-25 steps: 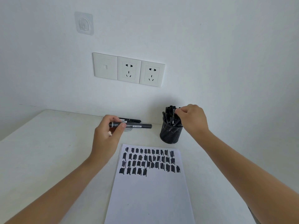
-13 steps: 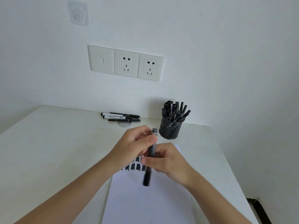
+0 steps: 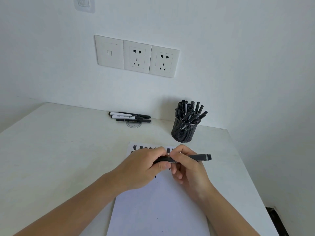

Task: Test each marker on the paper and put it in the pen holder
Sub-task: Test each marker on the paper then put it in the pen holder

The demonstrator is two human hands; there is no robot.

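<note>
The marker is lying level between the two sets of fingers. Its grey-banded end is sticking out past the right fingers, and its other end is hiding under the left ones. The left hand is curling thumb and fingers round that hidden end, apparently the cap. The right hand is pinching the barrel just beside it, so the two grips are almost touching. I judge that the cap is being pulled off. To do it well, the pull should be going straight along the barrel, with the right grip steadying it so the tip is not jerking free and dotting the sheet. The paper is lying directly beneath the fingers, with rows of black test marks showing just beyond the knuckles and bare sheet on their near side. Beyond the right fingers the mesh pen holder is standing, already crowded. Farther beyond the left fingers, a few loose markers are waiting on the table.
</note>
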